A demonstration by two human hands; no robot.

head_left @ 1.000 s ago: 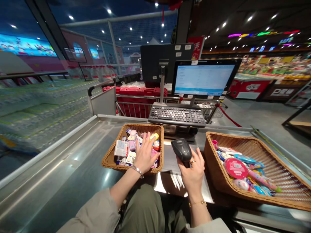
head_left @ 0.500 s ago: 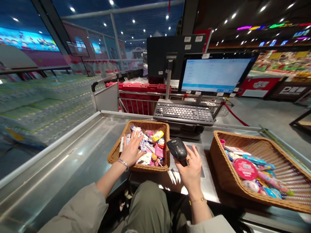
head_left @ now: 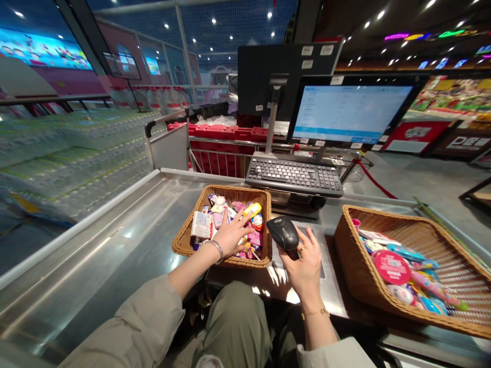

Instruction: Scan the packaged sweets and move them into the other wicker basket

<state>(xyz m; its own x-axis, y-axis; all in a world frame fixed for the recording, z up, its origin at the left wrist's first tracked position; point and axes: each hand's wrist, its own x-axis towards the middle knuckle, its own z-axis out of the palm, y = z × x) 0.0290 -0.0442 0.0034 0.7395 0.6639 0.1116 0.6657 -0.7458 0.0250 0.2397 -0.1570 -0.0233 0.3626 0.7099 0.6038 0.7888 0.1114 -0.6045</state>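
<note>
my left hand (head_left: 230, 236) is open with its fingers spread apart, touching the colourful packets (head_left: 202, 225) heaped in the wicker basket (head_left: 230, 189) on the steel counter (head_left: 95, 240). my right hand (head_left: 305, 266) is clamped around a black handheld barcode scanner (head_left: 283, 232), just in front of the keyboard (head_left: 293, 175), with a second wicker basket (head_left: 356, 271) of packaged goods beside it to the right.

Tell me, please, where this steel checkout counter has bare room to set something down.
Bare steel spreads across the counter left of the middle wicker basket. The gap between that basket and the right wicker basket is crowded by the right hand and barcode scanner; both baskets are packed with goods.
</note>
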